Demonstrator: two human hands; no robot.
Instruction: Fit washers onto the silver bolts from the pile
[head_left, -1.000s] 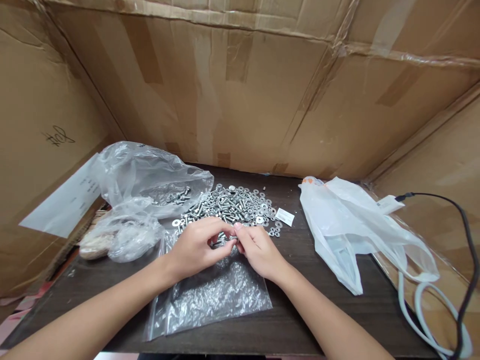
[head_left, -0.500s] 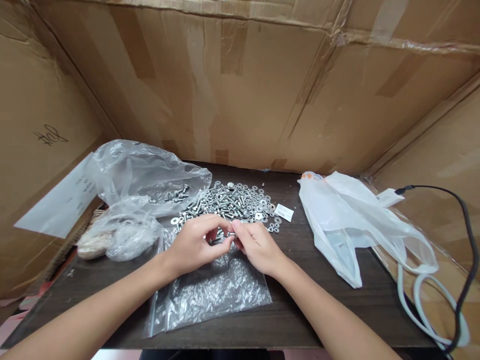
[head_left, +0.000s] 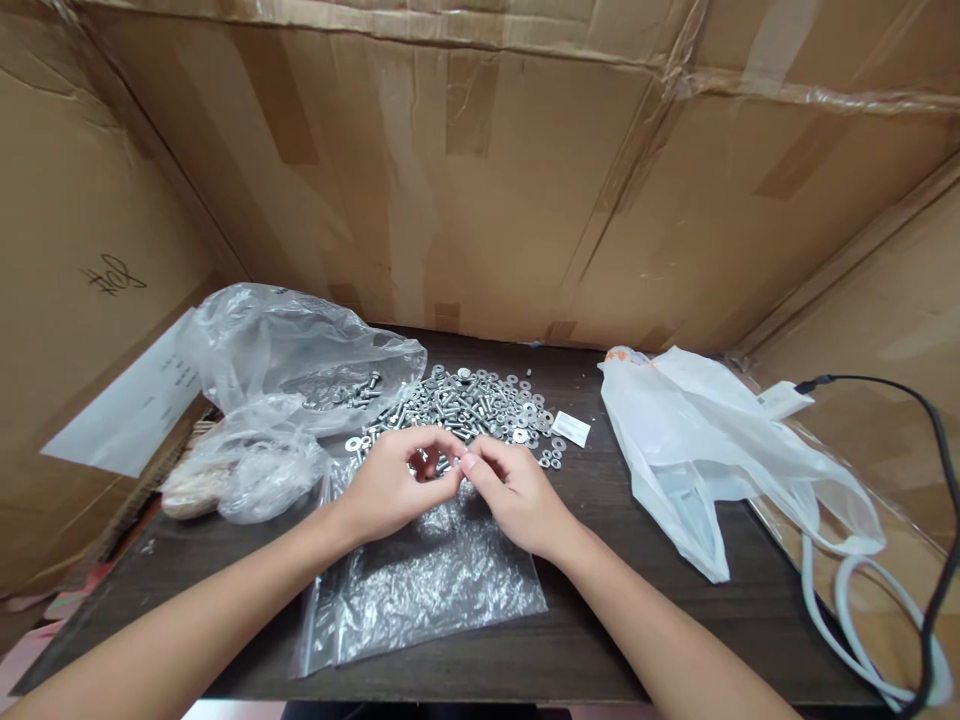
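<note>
My left hand (head_left: 394,485) and my right hand (head_left: 519,495) meet fingertip to fingertip above the near edge of the metal pile. Both pinch a small silver bolt, which the fingertips now almost wholly cover; whether a nut or washer is on it I cannot tell. Behind the fingers lies a heap of bolts (head_left: 469,402), with flat washers (head_left: 531,410) mostly along its right side. Beneath my hands a clear zip bag (head_left: 442,590) lies flat on the dark table (head_left: 600,620).
At the left, a clear plastic bag (head_left: 277,330) holds some bolts, with a smaller crumpled bag (head_left: 262,475) before it. A white label (head_left: 571,428) and a white plastic bag (head_left: 675,420) lie right. Cables (head_left: 934,430) hang at the far right. Cardboard walls (head_left: 525,200) enclose the table.
The fingertips have closed over the bolt, which showed between them earlier. My right thumb has shifted onto the pinch. The whole view has moved slightly.
</note>
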